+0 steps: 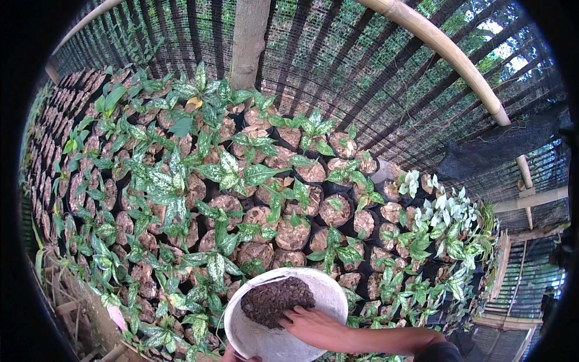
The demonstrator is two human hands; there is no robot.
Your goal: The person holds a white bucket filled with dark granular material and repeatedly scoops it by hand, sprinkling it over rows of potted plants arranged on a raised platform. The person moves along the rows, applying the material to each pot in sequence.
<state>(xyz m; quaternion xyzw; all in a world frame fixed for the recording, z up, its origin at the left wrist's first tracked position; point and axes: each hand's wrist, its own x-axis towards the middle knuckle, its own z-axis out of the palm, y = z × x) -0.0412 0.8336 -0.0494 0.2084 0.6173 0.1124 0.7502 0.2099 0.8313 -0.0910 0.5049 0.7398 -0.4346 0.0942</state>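
Note:
A white plastic bucket (334, 296) is tilted in front of me at the bottom of the view, with dark crumbly soil (276, 301) heaped against its far side. My left hand (237, 355) grips the bucket's near rim, mostly cut off by the lower picture edge. Reaching in from the right, my right hand (310, 325) rests with its fingertips against the soil. Its palm faces down, so anything under the fingers is hidden. Just beyond the bucket stand black plastic nursery bags topped with brown chips, such as this potted bag (291, 233), several holding variegated green plants (228, 172).
Closely packed bags spread to the left and right. Pale-leaved plants (441, 210) grow at the right. Black shade netting (316, 59) closes off the back, with a wooden post (249, 45) and a curved bamboo pole (445, 50). Bare ground (86, 298) shows at the lower left.

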